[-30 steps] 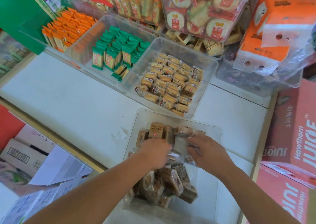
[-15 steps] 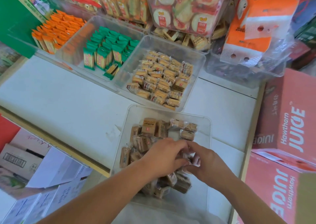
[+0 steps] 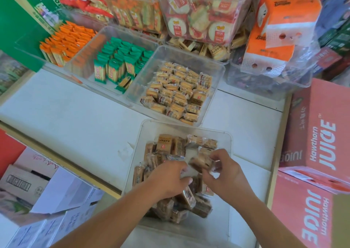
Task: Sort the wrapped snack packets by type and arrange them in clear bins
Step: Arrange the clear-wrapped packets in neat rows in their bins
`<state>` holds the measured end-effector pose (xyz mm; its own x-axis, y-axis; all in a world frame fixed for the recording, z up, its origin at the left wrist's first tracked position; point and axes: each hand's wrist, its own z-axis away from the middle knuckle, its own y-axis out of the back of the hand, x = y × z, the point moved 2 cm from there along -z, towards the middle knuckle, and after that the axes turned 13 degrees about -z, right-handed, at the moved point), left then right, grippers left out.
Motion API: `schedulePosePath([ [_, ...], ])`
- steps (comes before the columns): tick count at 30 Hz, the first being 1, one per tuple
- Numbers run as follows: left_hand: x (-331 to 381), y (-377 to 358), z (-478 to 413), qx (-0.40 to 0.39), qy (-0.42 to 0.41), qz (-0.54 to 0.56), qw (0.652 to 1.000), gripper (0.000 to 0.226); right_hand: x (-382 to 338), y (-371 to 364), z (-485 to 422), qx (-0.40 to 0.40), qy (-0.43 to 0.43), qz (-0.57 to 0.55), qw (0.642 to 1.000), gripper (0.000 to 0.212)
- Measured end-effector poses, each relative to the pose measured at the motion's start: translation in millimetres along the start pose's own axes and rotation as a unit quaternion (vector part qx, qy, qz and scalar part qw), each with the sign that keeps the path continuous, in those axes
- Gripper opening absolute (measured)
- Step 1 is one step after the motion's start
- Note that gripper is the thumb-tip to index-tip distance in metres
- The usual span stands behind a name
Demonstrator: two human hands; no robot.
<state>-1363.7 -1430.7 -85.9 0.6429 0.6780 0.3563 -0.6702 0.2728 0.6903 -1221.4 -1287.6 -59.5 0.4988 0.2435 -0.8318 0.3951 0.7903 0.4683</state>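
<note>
A clear bin [image 3: 226,136] sits at the near edge of the white counter, holding brown wrapped snack packets [image 3: 166,145] stood in a row at its far side and a loose heap nearer me. My right hand [image 3: 223,173] pinches one brown packet [image 3: 200,162] above the bin. My left hand [image 3: 170,179] grips its clear wrapper from the left, fingers curled. Behind stand bins of tan packets [image 3: 178,92], green packets [image 3: 121,64] and orange packets [image 3: 66,41].
Red juice cartons [image 3: 318,134] are stacked at the right. Cardboard boxes [image 3: 28,187] lie below the counter's left edge. Orange tissue packs [image 3: 278,24] and bins of round crackers [image 3: 200,12] crowd the back. Bare counter [image 3: 66,115] stretches to the left.
Both hands have risen slightly out of the heap, and a brown packet now shows between my right fingers. The camera view has shifted a little.
</note>
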Motion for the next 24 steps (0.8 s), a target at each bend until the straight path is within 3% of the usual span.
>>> schedulePosePath([
  [2, -8.7, 2.5, 3.2, 0.024, 0.01, -0.014, 1.0, 0.041, -6.8, -7.4, -18.1, -0.017, -0.013, -0.003, 1.0, 0.037],
  [6, -18.6, 9.4, 6.1, 0.013, 0.009, -0.042, 0.999, 0.038, -13.1, -23.7, -50.8, -0.044, 0.01, 0.128, 0.991, 0.036],
  [9, -21.1, 10.4, 10.9, -0.037, -0.042, -0.021, 0.998, 0.03, -7.3, -31.2, -63.8, -0.065, 0.006, 0.128, 0.99, 0.035],
  [11, -21.4, 8.9, 16.5, -0.071, -0.069, -0.022, 0.995, 0.028, 2.4, -32.5, -66.9, -0.041, 0.049, 0.21, 0.976, 0.034],
  [15, -14.6, 16.3, 14.8, -0.066, -0.07, -0.069, 0.993, 0.05, 7.8, -32.8, -74.5, -0.019, 0.078, 0.343, 0.936, 0.035],
  [19, 13.1, 12.7, -11.6, -0.053, -0.096, -0.159, 0.981, 0.051, -2.4, -30.4, -78.0, -0.018, 0.08, 0.348, 0.934, 0.038],
  [21, 23.4, 1.7, -29.2, -0.052, -0.098, -0.116, 0.987, 0.048, -5.5, -20.9, -70.4, -0.007, 0.106, 0.322, 0.941, 0.033],
  [24, 34.0, -18.4, -44.4, -0.111, -0.06, -0.061, 0.99, 0.073, 2.5, 3.1, -49.0, 0.061, 0.178, 0.249, 0.95, 0.027],
])
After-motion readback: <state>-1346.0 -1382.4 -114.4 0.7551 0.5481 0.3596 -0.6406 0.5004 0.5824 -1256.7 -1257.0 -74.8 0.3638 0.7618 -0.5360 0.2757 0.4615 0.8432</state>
